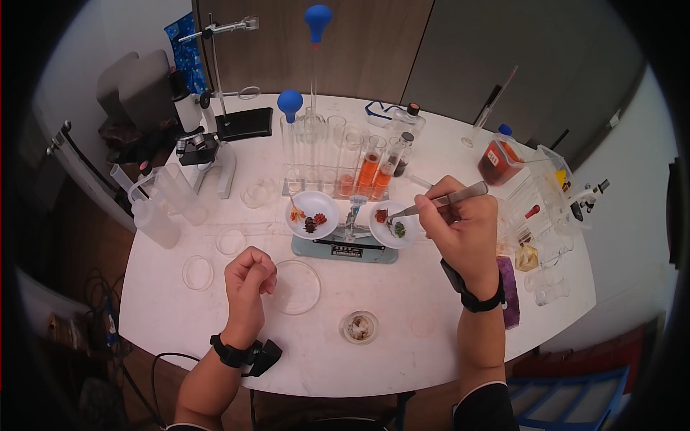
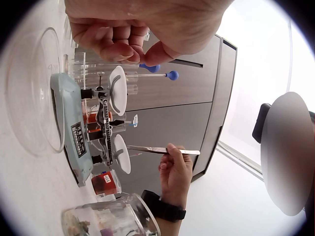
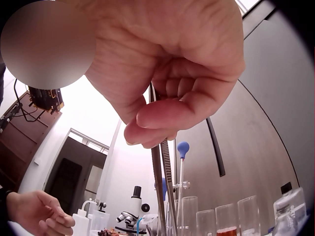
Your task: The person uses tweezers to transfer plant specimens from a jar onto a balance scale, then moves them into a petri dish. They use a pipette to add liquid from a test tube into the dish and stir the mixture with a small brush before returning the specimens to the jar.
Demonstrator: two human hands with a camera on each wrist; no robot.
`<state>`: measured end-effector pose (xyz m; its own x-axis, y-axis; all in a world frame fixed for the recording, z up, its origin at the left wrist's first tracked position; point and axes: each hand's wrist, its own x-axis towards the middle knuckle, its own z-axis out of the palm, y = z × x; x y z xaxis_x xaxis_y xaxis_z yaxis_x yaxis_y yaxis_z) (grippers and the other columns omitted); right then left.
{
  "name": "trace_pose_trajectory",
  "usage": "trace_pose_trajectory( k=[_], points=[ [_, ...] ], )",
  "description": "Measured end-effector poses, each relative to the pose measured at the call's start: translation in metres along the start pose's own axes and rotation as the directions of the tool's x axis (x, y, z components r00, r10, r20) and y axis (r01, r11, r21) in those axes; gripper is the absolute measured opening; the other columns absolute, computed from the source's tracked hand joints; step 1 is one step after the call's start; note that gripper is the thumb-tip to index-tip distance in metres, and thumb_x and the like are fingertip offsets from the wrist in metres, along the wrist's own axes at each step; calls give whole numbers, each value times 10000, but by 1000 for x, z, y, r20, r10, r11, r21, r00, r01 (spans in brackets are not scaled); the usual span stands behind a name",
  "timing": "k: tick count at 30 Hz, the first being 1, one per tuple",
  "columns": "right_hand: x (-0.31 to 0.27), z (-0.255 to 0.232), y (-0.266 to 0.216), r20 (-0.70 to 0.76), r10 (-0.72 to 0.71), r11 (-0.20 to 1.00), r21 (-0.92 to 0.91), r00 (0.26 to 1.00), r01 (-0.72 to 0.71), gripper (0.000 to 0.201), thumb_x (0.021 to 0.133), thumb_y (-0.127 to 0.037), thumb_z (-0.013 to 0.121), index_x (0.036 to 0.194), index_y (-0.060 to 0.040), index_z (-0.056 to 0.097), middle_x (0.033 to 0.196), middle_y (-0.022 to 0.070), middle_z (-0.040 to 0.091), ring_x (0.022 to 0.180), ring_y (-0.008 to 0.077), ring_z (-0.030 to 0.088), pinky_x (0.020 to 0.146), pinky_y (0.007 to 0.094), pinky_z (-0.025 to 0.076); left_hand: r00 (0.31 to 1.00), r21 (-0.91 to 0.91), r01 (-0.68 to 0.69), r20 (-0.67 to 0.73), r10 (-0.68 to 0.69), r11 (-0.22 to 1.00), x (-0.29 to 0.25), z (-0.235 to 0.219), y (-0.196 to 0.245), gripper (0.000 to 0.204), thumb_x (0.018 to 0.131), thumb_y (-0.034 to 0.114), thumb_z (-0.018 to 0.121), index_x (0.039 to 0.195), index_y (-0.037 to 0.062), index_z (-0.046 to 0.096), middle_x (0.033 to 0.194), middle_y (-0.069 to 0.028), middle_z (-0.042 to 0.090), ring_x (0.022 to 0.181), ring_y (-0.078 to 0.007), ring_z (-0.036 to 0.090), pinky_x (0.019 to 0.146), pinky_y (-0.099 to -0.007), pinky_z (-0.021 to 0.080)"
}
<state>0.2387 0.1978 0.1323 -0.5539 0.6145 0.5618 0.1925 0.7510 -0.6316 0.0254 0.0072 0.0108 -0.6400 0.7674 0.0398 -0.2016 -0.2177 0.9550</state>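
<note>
My right hand pinches metal tweezers between thumb and fingers. Their tips reach down at the right white pan of a balance scale, among small reddish and green bits. The left pan carries several small heaps, orange, dark and red. In the left wrist view, the tweezers slant onto the far pan. My left hand hovers by a large glass dish, its fingers loosely curled and holding nothing.
Behind the balance stands a rack of test tubes, some with orange liquid, and blue-bulbed droppers. A microscope and wash bottle are at left. A small glass jar sits in front, a purple block and glassware at right.
</note>
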Motion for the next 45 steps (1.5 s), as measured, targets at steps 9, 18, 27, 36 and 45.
trace_pose_trajectory(
  k=[9,18,27,36,45],
  points=[
    [-1,0,-3,-6,-2,1000,-10,1000,2,193,837,-39,659,683,60,598,581,49,613,461,106,600,461,222,430,1000,0,3,-6,-3,1000,0,-1,-1,106,846,105,520,751,67,548,659,7,535,550,-43,431,506,-194,302],
    [-1,1,-3,14,4,1000,-16,1000,-4,182,846,-48,657,698,36,591,549,42,598,454,99,591,454,219,426,1000,4,-2,2,2,1000,1,-1,-1,109,847,109,515,752,67,545,655,5,533,554,-44,431,510,-195,305],
    [-1,3,-2,12,-13,999,-30,1000,13,179,847,-52,658,702,26,587,533,49,594,447,112,591,449,224,429,1000,-3,3,-3,-3,1000,0,-1,-1,106,845,110,522,752,67,547,660,6,535,555,-42,431,510,-192,308],
    [-1,-1,-3,-14,-18,1000,-26,1000,18,178,845,-45,657,695,26,592,532,49,594,448,107,595,452,219,428,1000,-2,2,-7,-2,1000,0,0,-1,105,846,108,525,753,67,550,662,6,538,553,-41,438,505,-192,308],
    [-4,-5,-7,-69,-11,1000,-6,998,10,186,851,-49,667,690,9,594,525,33,597,458,78,595,450,204,420,1000,5,-3,-7,3,1000,0,-1,-2,108,844,104,519,748,66,550,661,5,538,553,-42,438,505,-191,309]
  ],
)
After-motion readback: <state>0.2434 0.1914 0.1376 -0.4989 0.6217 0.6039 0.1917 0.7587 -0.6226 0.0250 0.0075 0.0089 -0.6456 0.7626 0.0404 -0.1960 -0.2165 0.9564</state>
